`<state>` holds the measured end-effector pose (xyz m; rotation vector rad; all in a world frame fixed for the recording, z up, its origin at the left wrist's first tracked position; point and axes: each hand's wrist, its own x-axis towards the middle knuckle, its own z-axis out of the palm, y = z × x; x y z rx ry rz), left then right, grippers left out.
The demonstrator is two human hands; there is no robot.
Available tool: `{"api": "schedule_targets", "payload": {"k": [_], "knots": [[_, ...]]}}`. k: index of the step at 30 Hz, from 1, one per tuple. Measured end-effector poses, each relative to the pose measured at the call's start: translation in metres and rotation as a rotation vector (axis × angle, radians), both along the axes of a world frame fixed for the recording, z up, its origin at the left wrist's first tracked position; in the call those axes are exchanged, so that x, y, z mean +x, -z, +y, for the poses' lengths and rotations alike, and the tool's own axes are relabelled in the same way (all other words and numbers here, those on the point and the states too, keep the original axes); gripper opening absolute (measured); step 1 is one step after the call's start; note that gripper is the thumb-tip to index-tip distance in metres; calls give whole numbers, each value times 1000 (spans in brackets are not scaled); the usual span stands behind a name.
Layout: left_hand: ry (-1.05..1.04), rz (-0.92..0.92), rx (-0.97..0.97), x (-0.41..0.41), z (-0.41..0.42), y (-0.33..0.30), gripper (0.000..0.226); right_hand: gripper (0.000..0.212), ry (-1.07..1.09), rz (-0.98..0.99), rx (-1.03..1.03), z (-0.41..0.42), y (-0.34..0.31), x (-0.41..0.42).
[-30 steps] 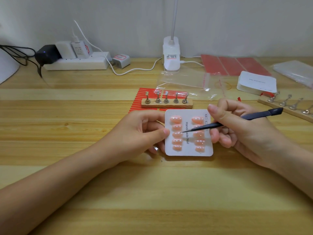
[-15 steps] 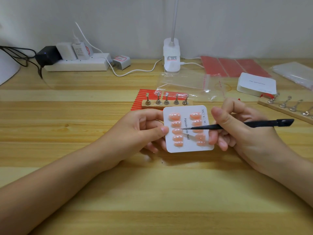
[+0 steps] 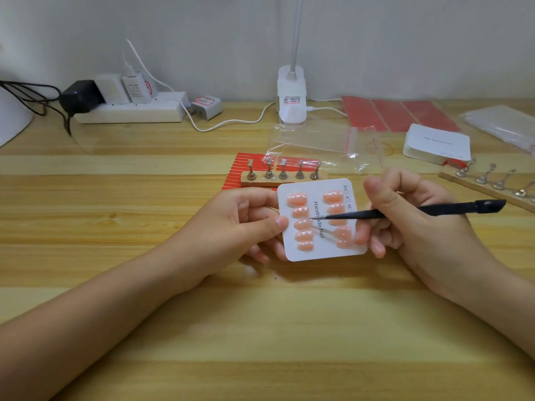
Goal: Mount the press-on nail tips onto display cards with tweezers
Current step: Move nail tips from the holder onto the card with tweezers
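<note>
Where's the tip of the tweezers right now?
Head view, centre: the tweezers tip is over the display card, beside the left column's nail tips.

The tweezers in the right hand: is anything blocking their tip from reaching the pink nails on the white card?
Nothing visible does. The tweezers cross the card openly, tip beside the left column of nail tips. The left hand grips only the card's left edge; the right hand stays at its right.

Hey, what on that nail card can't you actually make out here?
- Head view: the right hand and the tweezers cover part of the card's right nail column.
- The size boxes' print is too small, and the hand cuts it off.
- Whether the tweezer tip touches a nail: too fine.
</note>
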<state>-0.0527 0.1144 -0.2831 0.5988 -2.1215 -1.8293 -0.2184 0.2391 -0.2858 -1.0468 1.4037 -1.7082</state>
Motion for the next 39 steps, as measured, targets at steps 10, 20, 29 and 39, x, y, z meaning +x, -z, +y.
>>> {"api": "schedule_targets", "payload": {"k": [10,20,29,39], "knots": [[-44,25,30,-1,-1,0,13,49,409,101,-70,0,-3,-3],[-138,-6,25,-4,5,-2,11,20,77,292,-65,-1,3,7],[-167,3,-21,-8,8,0,19,23,89,445,-127,-2,6,10],[-150,-1,-32,-9,7,-1,31,19,91,410,-143,-1,5,12]]}}
